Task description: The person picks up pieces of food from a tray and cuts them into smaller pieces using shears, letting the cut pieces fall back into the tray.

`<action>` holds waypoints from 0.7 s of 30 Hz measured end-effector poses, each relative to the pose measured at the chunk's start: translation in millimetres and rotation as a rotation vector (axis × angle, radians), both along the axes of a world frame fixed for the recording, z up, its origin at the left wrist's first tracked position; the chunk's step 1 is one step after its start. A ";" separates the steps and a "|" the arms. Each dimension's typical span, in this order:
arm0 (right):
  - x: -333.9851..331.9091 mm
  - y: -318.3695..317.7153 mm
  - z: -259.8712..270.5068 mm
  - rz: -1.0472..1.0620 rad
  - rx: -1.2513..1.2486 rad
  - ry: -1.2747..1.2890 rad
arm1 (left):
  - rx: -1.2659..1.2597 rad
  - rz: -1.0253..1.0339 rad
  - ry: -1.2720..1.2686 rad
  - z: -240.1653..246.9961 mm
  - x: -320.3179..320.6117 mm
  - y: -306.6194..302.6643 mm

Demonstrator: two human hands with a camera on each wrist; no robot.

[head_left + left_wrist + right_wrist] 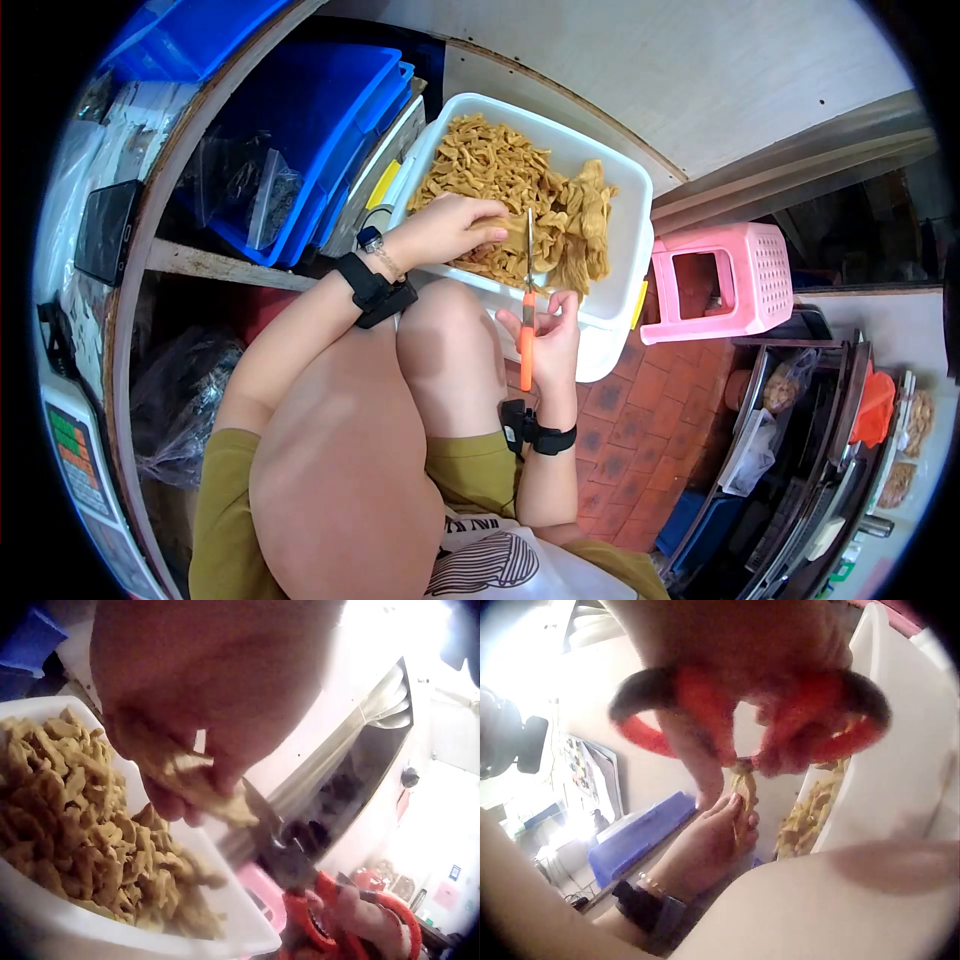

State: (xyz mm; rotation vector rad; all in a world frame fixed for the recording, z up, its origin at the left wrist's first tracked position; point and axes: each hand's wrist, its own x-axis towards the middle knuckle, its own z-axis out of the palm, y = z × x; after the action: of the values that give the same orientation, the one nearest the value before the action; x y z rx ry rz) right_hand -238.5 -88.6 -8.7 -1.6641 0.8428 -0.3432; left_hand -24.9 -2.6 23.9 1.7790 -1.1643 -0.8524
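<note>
My left hand (452,230) pinches a tan, soft, wrinkled strip (199,787) above the white plastic tub (630,185). My right hand (556,345) grips orange-handled scissors (527,350), its fingers through the loops (855,727). The blades point away from me and reach the strip's free end close to my left fingertips. Small cut tan pieces (480,150) fill the tub's left side. Longer uncut tan bundles (590,215) lie heaped at its right side. In the left wrist view the scissors' metal pivot (289,862) shows just beyond the strip.
Blue plastic crates (320,130) stand on a shelf to the left. To the right of the tub is a pink stool (715,285) on red floor tiles (620,430). A rack with bags and trays (790,430) stands at the lower right. My knees are close against the tub.
</note>
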 end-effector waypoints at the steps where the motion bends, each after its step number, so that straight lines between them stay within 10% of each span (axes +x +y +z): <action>1: -0.1 -0.4 -1.2 -0.018 0.044 -0.004 | 0.003 0.038 -0.046 3.1 -0.7 -0.2; 8: -1.6 -2.3 0.7 -0.097 -0.076 -0.025 | -0.101 0.109 -0.245 -3.5 0.4 -0.9; 21: 0.3 4.7 19.6 0.045 -0.226 0.147 | -0.120 0.110 0.129 -8.4 2.2 -4.8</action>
State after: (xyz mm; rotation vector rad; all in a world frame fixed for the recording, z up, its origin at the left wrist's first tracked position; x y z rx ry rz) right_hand -238.2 -84.0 10.9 -1.9345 0.9001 -0.2960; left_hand -22.7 -7.4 15.5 1.6499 -1.0035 -0.8033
